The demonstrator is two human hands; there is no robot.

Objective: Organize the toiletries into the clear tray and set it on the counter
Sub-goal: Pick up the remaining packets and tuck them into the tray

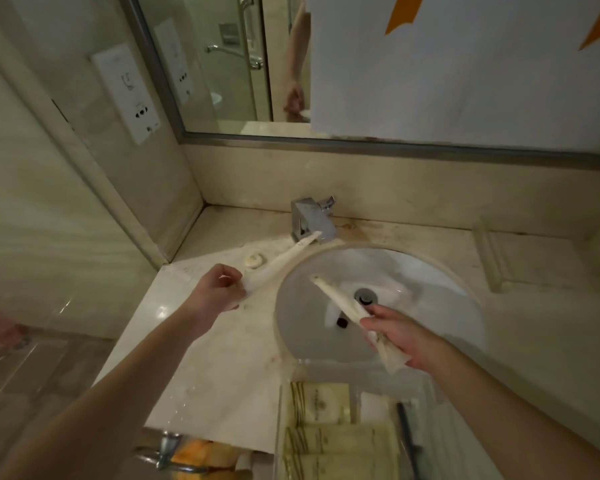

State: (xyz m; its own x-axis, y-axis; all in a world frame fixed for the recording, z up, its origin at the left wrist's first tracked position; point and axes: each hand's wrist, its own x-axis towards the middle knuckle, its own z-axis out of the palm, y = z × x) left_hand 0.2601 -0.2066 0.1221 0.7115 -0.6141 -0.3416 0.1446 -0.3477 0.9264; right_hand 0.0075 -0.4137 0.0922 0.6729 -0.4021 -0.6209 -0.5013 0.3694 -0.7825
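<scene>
My left hand (219,289) pinches the near end of a long cream wrapped toiletry packet (284,256) that slants up toward the faucet. A second long cream packet (343,308) is gripped in my right hand (400,336), held over the sink basin with its tip pointing up-left. The clear tray (426,389) sits at the bottom centre by the sink's near edge. It holds several cream boxed toiletries (321,405) and a dark slim item (407,431). A small round wrapped soap (254,259) lies on the counter left of the sink.
The white sink (430,271) with its drain fills the middle, a chrome faucet (312,220) behind it. The marble counter (194,358) runs left and right. Another clear holder (496,258) stands at the back right. A mirror and a wall socket panel are above.
</scene>
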